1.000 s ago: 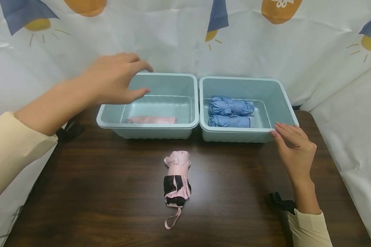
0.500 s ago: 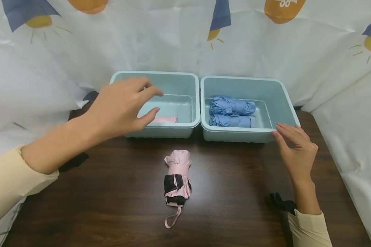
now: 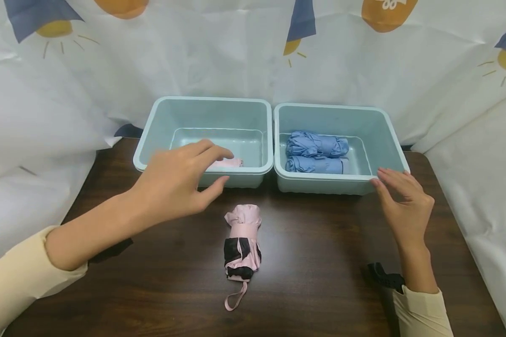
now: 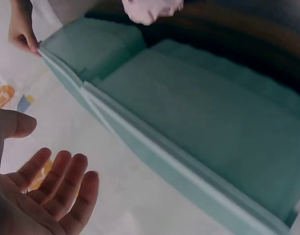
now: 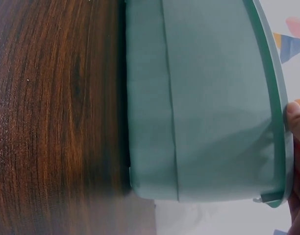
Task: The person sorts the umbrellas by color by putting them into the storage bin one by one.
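My left hand (image 3: pixel 181 180) hovers over the front edge of the left light-blue bin (image 3: pixel 212 105), thumb and fingers spread with nothing between them. Behind it a pink folded umbrella (image 3: pixel 229 162) lies in that bin, mostly hidden by the hand. On the table, in front of the bins, lies another folded umbrella (image 3: pixel 244 217), pink with black patches and a wrist loop. With my right hand (image 3: pixel 409 210) I pinch the front right rim of the right bin (image 5: pixel 218 107). Two rolled blue umbrellas (image 3: pixel 316 144) lie side by side in it.
Both bins stand side by side at the back of the dark wooden table (image 3: pixel 312 281). A white patterned curtain (image 3: pixel 236 56) hangs close behind them and along the sides. A black strap (image 3: pixel 385 278) is at my right wrist.
My left hand has come down and toward me from above the left bin, to its front edge. My right hand stays on the right bin's rim; the umbrellas lie as before.
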`<state>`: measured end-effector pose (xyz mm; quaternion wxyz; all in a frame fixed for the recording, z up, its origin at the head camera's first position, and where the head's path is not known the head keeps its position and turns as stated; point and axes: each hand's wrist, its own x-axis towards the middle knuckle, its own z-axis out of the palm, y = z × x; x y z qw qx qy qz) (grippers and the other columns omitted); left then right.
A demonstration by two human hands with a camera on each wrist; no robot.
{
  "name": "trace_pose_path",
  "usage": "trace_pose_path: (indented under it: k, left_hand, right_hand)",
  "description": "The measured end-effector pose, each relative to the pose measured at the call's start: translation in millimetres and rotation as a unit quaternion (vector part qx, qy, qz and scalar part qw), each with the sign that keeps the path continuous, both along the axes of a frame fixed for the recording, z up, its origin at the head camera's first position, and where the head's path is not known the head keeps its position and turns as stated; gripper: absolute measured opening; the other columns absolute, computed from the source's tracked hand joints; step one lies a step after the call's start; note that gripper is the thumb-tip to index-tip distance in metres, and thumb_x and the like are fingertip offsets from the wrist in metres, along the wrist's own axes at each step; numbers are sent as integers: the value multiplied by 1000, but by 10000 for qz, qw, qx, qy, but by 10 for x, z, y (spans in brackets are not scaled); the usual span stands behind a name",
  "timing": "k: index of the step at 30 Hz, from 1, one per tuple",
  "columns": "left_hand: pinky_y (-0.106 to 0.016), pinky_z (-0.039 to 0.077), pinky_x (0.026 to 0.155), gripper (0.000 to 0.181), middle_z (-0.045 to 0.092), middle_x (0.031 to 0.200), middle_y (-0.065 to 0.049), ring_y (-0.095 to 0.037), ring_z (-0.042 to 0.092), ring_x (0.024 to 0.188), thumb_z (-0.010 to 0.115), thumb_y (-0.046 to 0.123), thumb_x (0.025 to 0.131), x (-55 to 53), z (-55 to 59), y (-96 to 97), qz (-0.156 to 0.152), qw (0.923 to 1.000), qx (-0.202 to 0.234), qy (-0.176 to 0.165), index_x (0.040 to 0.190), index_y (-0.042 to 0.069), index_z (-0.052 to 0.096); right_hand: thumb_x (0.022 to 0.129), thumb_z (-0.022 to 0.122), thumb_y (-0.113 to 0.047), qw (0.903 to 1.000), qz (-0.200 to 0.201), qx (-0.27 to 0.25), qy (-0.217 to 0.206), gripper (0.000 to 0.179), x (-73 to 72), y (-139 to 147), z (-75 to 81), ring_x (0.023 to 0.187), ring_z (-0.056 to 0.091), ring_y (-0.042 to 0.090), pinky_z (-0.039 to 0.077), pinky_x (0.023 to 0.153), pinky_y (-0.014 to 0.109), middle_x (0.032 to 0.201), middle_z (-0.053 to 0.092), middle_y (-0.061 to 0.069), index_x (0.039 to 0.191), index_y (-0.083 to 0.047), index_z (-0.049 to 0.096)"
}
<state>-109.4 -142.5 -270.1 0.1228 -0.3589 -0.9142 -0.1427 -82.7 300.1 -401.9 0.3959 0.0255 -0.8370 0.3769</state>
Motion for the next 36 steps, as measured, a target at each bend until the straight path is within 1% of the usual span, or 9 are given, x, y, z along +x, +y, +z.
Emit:
trace_pose_path:
  k: [5, 9, 13, 16, 21, 24, 28, 33, 36]
  left_hand:
    - [-40, 61, 69, 41, 75, 118, 2, -17, 75, 100, 74, 32, 96, 133, -81, 63, 261, 9948, -84, -984, 134, 18, 66]
    - [-44, 63, 83, 44, 76, 119, 0, -18, 74, 103, 75, 36, 96, 198, -165, 136, 469, 9877, -196, -1481, 132, 14, 65]
    - [-43, 63, 84, 54, 76, 116, -6, -19, 72, 92, 77, 45, 94, 281, -371, 253, 676, 9766, -286, -2023, 131, 7, 65]
    - [-41, 61, 78, 65, 75, 112, -8, -19, 69, 83, 75, 55, 92, 337, -566, 328, 973, 9657, -402, -2375, 131, 4, 65]
    - [-50, 62, 83, 77, 72, 118, -17, -30, 73, 95, 71, 63, 92, 381, -804, 345, 1526, 9552, -600, -2465, 132, -3, 62]
    - [-53, 62, 87, 82, 71, 123, -22, -36, 74, 102, 71, 64, 92, 404, -902, 356, 1699, 9488, -607, -2594, 134, -5, 60]
    - [-50, 62, 85, 87, 72, 124, -20, -35, 75, 101, 69, 71, 90, 381, -990, 435, 1830, 9366, -367, -2967, 136, -3, 58]
    - [-38, 55, 67, 94, 73, 105, -15, -28, 71, 83, 70, 76, 86, 388, -1066, 462, 2105, 9178, -261, -3356, 134, -2, 55]
    - [-36, 51, 64, 100, 71, 102, -14, -27, 67, 81, 70, 79, 84, 454, -1136, 437, 2239, 9112, -319, -3444, 138, -3, 53]
  right_hand:
    - [78, 86, 12, 10000, 11, -28, -8, 33, 4, -11, 6, 109, 66, -20, 46, 120, 23, 108, 78, 29, 109, 1, 82]
    - [79, 86, 11, 10000, -75, 31, -34, 33, 15, -8, 18, 110, 65, -21, 46, 119, 22, 108, 79, 28, 109, 1, 82]
    - [78, 86, 12, 10000, -63, 29, 25, 33, 48, 1, 51, 109, 65, -20, 47, 119, 22, 107, 78, 31, 109, 1, 82]
    - [77, 85, 14, 10000, -38, -1, 64, 33, 60, -6, 66, 108, 66, -20, 47, 119, 22, 105, 77, 33, 108, 3, 82]
    - [78, 86, 13, 10000, 30, -26, 0, 33, 21, -20, 30, 109, 66, -19, 47, 120, 24, 107, 77, 31, 109, 2, 82]
    - [78, 87, 11, 10000, 37, -4, -52, 34, 17, -4, 2, 109, 66, -19, 47, 120, 24, 108, 78, 30, 110, 0, 82]
    - [78, 87, 9, 10000, -34, -59, 37, 34, 42, 84, 18, 108, 68, -18, 47, 119, 24, 109, 80, 25, 110, -3, 83]
    - [80, 88, 4, 9998, 46, -172, 101, 29, 28, 116, 24, 107, 70, -15, 49, 118, 25, 110, 82, 15, 108, -3, 84]
    - [80, 88, 6, 9997, 129, -207, 62, 30, -4, 46, 3, 107, 70, -15, 49, 118, 25, 109, 81, 20, 108, -3, 83]
